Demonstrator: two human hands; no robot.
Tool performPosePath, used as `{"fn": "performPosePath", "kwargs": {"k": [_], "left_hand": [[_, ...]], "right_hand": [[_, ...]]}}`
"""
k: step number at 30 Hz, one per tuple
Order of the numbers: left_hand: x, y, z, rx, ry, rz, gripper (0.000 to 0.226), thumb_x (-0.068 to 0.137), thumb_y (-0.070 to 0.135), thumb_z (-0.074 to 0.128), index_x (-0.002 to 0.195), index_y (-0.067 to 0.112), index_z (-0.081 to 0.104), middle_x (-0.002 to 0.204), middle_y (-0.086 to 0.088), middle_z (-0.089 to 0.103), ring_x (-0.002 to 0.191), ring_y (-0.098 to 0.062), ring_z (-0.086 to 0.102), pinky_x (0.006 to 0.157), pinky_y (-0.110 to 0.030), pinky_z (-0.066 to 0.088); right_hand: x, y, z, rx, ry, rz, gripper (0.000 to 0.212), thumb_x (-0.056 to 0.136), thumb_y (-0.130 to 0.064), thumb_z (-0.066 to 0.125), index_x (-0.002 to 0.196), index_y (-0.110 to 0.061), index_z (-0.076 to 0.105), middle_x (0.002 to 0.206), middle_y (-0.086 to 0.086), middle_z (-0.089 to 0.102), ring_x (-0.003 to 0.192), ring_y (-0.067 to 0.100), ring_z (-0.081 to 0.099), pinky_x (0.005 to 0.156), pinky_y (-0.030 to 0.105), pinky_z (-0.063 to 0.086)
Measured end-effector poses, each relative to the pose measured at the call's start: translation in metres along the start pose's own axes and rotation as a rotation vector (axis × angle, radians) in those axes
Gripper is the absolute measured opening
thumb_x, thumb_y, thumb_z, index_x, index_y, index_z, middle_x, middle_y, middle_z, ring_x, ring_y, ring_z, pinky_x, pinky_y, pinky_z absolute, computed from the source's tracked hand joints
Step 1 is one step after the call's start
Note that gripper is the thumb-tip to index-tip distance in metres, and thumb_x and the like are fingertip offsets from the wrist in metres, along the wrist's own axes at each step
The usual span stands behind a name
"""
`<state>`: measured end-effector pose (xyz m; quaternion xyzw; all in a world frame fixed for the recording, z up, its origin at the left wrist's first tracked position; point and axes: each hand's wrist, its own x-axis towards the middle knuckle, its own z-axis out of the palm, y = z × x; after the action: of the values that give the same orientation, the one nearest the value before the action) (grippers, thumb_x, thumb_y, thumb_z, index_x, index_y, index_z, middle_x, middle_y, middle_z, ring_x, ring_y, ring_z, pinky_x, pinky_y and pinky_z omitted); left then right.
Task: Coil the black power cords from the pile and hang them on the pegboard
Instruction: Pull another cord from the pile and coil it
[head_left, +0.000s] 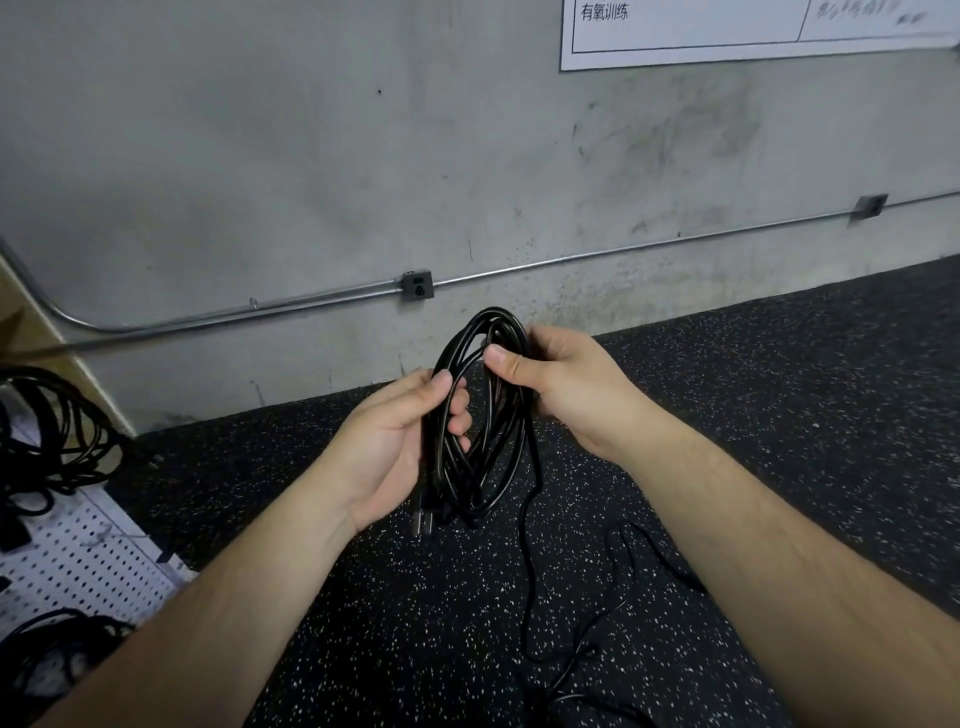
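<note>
Our two bare forearms reach forward over a speckled black floor (779, 415). We hold a coiled black power cord (480, 415) upright between both hands: our left hand (395, 447) is wrapped around its left side, our right hand (561, 384) pinches the upper right. Its loose tail (530, 571) trails to the floor. At far left, other coiled cords (52, 431) hang on a white pegboard (88, 561).

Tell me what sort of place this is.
Probably a gym or its storage corner: speckled rubber floor, bare concrete wall with metal conduit, and a posted sheet whose Chinese text appears to mention aerobic training.
</note>
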<state>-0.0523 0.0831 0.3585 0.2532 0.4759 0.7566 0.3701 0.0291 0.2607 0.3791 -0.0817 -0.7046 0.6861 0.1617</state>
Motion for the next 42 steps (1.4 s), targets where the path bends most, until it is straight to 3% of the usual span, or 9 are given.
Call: {"fn": "performPosePath", "kwargs": {"k": [7, 13, 16, 20, 25, 30, 36, 39, 42], "left_hand": [[0.000, -0.003, 0.000, 0.008, 0.021, 0.034, 0.019, 0.084, 0.021, 0.073, 0.095, 0.011, 0.061, 0.081, -0.003, 0.057, 0.070, -0.014, 0.053, 0.066, -0.027, 0.048], [-0.001, -0.003, 0.002, 0.114, 0.085, 0.108, 0.005, 0.085, 0.018, 0.074, 0.087, 0.018, 0.069, 0.081, -0.002, 0.063, 0.072, -0.014, 0.059, 0.070, -0.029, 0.050], [-0.002, -0.002, 0.002, 0.201, 0.137, 0.144, 0.016, 0.085, 0.019, 0.067, 0.072, 0.029, 0.069, 0.077, 0.004, 0.062, 0.065, -0.010, 0.049, 0.069, -0.028, 0.042], [-0.003, -0.001, -0.001, 0.190, 0.091, 0.122, 0.013, 0.091, 0.023, 0.069, 0.086, 0.020, 0.057, 0.070, 0.004, 0.053, 0.062, -0.011, 0.040, 0.060, -0.022, 0.046], [-0.001, 0.001, -0.006, 0.150, 0.031, 0.135, 0.017, 0.092, 0.024, 0.063, 0.090, 0.014, 0.049, 0.070, 0.002, 0.043, 0.058, -0.011, 0.035, 0.059, -0.024, 0.038], [0.002, -0.001, -0.004, 0.077, 0.078, 0.166, 0.015, 0.099, 0.015, 0.057, 0.086, 0.016, 0.049, 0.078, 0.001, 0.045, 0.056, -0.008, 0.033, 0.058, -0.026, 0.032], [0.004, 0.017, -0.021, 0.051, 0.219, 0.177, 0.028, 0.100, 0.040, 0.053, 0.082, 0.021, 0.043, 0.071, 0.006, 0.041, 0.055, -0.008, 0.029, 0.056, -0.022, 0.032], [0.004, 0.022, -0.028, 0.085, 0.285, 0.200, 0.029, 0.102, 0.042, 0.049, 0.084, 0.020, 0.045, 0.066, 0.008, 0.036, 0.053, -0.008, 0.028, 0.054, -0.022, 0.029], [0.005, 0.021, -0.032, 0.113, 0.330, 0.207, 0.027, 0.105, 0.038, 0.047, 0.085, 0.020, 0.048, 0.067, 0.007, 0.038, 0.054, -0.010, 0.032, 0.056, -0.025, 0.030]], "right_hand": [[0.001, 0.003, 0.005, 0.059, 0.024, -0.074, 0.022, 0.098, -0.013, 0.065, 0.114, -0.017, 0.051, 0.101, 0.004, 0.075, 0.095, 0.022, 0.072, 0.095, 0.049, 0.057], [-0.001, 0.005, 0.007, -0.504, 0.080, -0.351, 0.030, 0.097, -0.007, 0.063, 0.124, -0.021, 0.062, 0.113, -0.005, 0.066, 0.105, 0.009, 0.065, 0.097, 0.030, 0.052], [-0.002, 0.006, 0.009, -0.460, 0.108, -0.350, 0.035, 0.095, -0.012, 0.067, 0.125, -0.028, 0.063, 0.099, -0.005, 0.061, 0.094, 0.014, 0.067, 0.084, 0.035, 0.059], [-0.006, 0.006, 0.015, -0.491, 0.117, -0.309, 0.034, 0.092, -0.022, 0.073, 0.116, -0.027, 0.050, 0.094, -0.007, 0.065, 0.083, 0.002, 0.064, 0.068, 0.014, 0.050], [-0.004, 0.013, 0.021, -0.410, 0.124, -0.203, 0.019, 0.095, -0.025, 0.070, 0.101, -0.019, 0.053, 0.092, 0.002, 0.068, 0.076, 0.013, 0.064, 0.076, 0.035, 0.058], [-0.006, 0.014, 0.024, -0.429, 0.100, -0.170, 0.015, 0.104, -0.035, 0.054, 0.100, -0.020, 0.055, 0.085, 0.000, 0.068, 0.069, 0.011, 0.065, 0.067, 0.030, 0.056], [-0.003, 0.002, -0.008, -0.403, 0.130, -0.203, 0.037, 0.102, -0.002, 0.041, 0.103, -0.037, 0.052, 0.075, 0.000, 0.058, 0.063, 0.021, 0.054, 0.061, 0.055, 0.052], [-0.004, -0.007, -0.024, -0.461, 0.154, -0.129, 0.038, 0.095, 0.002, 0.037, 0.089, -0.027, 0.062, 0.068, 0.000, 0.058, 0.058, 0.022, 0.051, 0.055, 0.049, 0.046], [-0.014, -0.024, -0.032, -0.771, -0.110, 0.095, 0.032, 0.094, 0.001, 0.044, 0.092, -0.023, 0.064, 0.086, 0.006, 0.068, 0.074, 0.022, 0.066, 0.066, 0.039, 0.054]]}}
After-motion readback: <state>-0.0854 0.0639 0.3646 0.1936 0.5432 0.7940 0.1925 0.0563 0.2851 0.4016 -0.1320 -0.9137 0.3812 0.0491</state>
